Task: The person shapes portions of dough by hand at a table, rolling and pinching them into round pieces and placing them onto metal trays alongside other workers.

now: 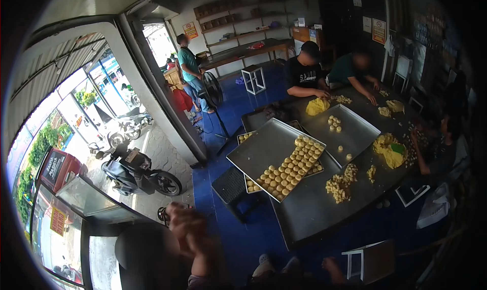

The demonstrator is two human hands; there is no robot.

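Observation:
My left hand is raised at the lower left, fingers curled in; what they hold, if anything, is hidden. Beside it is a large dark rounded shape, too blurred to name. My right hand hangs low near a white-framed stool; its fingers are too dark and blurred to read. Ahead, a metal tray carries rows of round yellowish dough balls and lies across other trays. A second tray on the dark table has a few balls. Loose dough pieces lie nearby.
Several people work around the table, with yellow dough heaps before them. A black stool stands by the table's left edge. Behind it is a standing fan. A motorcycle is parked outside, past a pillar.

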